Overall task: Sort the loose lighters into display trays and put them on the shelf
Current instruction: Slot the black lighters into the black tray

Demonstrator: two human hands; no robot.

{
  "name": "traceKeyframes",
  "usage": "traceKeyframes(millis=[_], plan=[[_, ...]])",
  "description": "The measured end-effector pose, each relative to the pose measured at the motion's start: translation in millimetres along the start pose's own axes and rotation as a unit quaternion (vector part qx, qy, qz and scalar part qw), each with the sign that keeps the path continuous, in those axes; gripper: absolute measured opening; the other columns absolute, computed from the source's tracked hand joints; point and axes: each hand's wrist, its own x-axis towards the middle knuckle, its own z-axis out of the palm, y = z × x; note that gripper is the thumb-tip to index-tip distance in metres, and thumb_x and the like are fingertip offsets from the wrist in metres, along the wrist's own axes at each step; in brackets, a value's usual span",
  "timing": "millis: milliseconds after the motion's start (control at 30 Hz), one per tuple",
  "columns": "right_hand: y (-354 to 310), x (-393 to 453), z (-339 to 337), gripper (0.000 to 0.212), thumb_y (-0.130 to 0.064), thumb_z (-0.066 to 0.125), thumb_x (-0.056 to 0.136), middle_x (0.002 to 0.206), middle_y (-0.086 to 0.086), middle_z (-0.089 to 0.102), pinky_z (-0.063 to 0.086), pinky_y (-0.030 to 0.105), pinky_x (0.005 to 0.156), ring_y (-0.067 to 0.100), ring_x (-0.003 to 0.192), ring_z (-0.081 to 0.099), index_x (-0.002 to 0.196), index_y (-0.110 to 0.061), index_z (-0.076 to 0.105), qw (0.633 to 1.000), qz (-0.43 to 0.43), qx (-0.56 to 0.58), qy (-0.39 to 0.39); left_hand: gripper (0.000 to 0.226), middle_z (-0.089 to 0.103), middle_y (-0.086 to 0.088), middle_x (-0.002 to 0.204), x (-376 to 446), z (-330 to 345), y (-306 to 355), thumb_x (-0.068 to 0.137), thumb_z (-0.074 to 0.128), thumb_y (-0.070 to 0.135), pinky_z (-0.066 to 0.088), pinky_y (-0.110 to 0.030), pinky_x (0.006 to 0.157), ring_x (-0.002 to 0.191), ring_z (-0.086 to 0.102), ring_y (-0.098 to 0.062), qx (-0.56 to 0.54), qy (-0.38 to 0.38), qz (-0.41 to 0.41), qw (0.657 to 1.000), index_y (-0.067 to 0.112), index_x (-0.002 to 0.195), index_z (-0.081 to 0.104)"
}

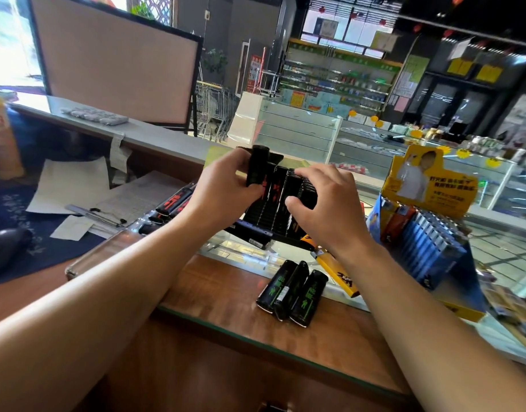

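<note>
Left hand (223, 185) is gripping a black lighter (257, 166) upright, fingers curled round it, holding it just above the far-left end of the black display tray (264, 217). Right hand (324, 200) is resting on the tray's right side, fingers bent over the tops of the packed black lighters (300, 185) and thumb against the tray's near face. Tray is sitting tilted on the glass countertop (241, 248), between both hands. Three loose black lighters with green print (291, 292) are lying side by side below the right wrist, touching each other. A yellow lighter (334, 267) is lying just beside the right wrist. More black lighters with red print (175, 203) are lying left of the left hand. A yellow-and-blue display box of lighters (428, 233) is standing right of the right hand.
</note>
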Motion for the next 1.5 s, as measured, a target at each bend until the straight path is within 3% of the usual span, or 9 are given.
traceKeyframes(millis=[167,300,467,733,900,1033,1233,1367,1500], plan=[[-11,-2,-9,0.041,-0.033,0.061,0.086,0.113,-0.008,0.064,0.033,0.025,0.087,0.015,0.107,0.050,0.126,-0.024,0.061,0.989,-0.036,0.121,0.077,0.023,0.068,0.017,0.077,-2,1,0,0.081,0.075,0.008,0.054,-0.020,0.069,0.072,0.066,-0.001,0.016,-0.009,0.022,1.000,0.025,0.096,0.071],[-14,-3,-12,0.032,-0.021,0.066,0.088,0.097,-0.013,0.063,0.046,0.026,0.079,0.008,0.088,0.058,0.120,-0.024,0.066,0.978,-0.068,0.176,0.087,0.027,0.066,0.019,0.078,-5,3,2,0.079,0.077,0.009,0.044,-0.005,0.068,0.071,0.059,0.009,0.020,-0.012,0.054,0.998,0.027,0.098,0.075],[-13,-2,-14,0.016,-0.017,0.068,0.087,0.082,-0.018,0.060,0.044,0.021,0.072,0.008,0.079,0.059,0.102,-0.023,0.072,0.980,-0.043,0.171,0.095,0.024,0.067,0.014,0.075,-5,3,1,0.077,0.077,0.005,0.052,-0.021,0.068,0.063,0.059,0.004,-0.009,0.017,0.069,0.997,0.025,0.090,0.075],[-13,-4,-17,0.023,-0.014,0.070,0.086,0.090,-0.012,0.067,0.044,0.011,0.075,0.006,0.084,0.062,0.107,-0.024,0.070,0.972,-0.025,0.205,0.113,0.025,0.069,0.010,0.077,-4,1,0,0.077,0.078,0.008,0.058,-0.031,0.068,0.063,0.064,-0.007,-0.029,0.040,0.055,0.997,0.030,0.086,0.071],[-15,-4,-23,0.030,-0.010,0.070,0.086,0.089,-0.012,0.065,0.047,0.015,0.075,0.007,0.079,0.063,0.114,-0.021,0.067,0.968,-0.059,0.215,0.112,0.028,0.072,-0.004,0.083,-4,-1,2,0.083,0.074,0.003,0.054,-0.029,0.064,0.065,0.064,-0.014,-0.121,0.007,0.032,0.992,0.023,0.102,0.065],[-12,-5,-22,0.022,-0.023,0.071,0.089,0.084,-0.008,0.070,0.036,0.001,0.074,0.003,0.075,0.061,0.111,-0.021,0.071,0.968,-0.030,0.207,0.136,0.015,0.068,-0.003,0.080,-5,1,4,0.091,0.067,0.013,0.051,-0.038,0.064,0.067,0.062,-0.022,-0.140,0.000,0.044,0.989,0.025,0.097,0.062],[-7,-5,-20,0.016,-0.030,0.068,0.092,0.073,-0.022,0.061,0.039,0.008,0.060,-0.003,0.069,0.058,0.104,-0.021,0.072,0.964,0.003,0.218,0.151,0.021,0.071,0.005,0.085,-7,3,2,0.082,0.076,0.007,0.057,-0.041,0.068,0.064,0.064,-0.012,-0.081,0.019,0.071,0.994,0.024,0.094,0.070],[-10,-4,-21,0.017,-0.022,0.068,0.091,0.079,-0.020,0.063,0.042,0.008,0.066,-0.007,0.073,0.059,0.107,-0.018,0.071,0.956,0.004,0.247,0.157,0.022,0.071,0.008,0.080,-6,3,0,0.082,0.077,0.010,0.059,-0.038,0.070,0.072,0.067,-0.011,-0.061,0.044,0.067,0.995,0.029,0.090,0.071],[-12,-4,-22,0.016,-0.020,0.068,0.090,0.087,-0.012,0.069,0.055,0.026,0.077,0.002,0.082,0.066,0.105,-0.019,0.072,0.945,0.009,0.277,0.175,0.021,0.070,0.009,0.075,-8,4,1,0.081,0.078,0.015,0.055,-0.032,0.069,0.065,0.063,-0.003,-0.045,0.038,0.071,0.996,0.033,0.087,0.071]])
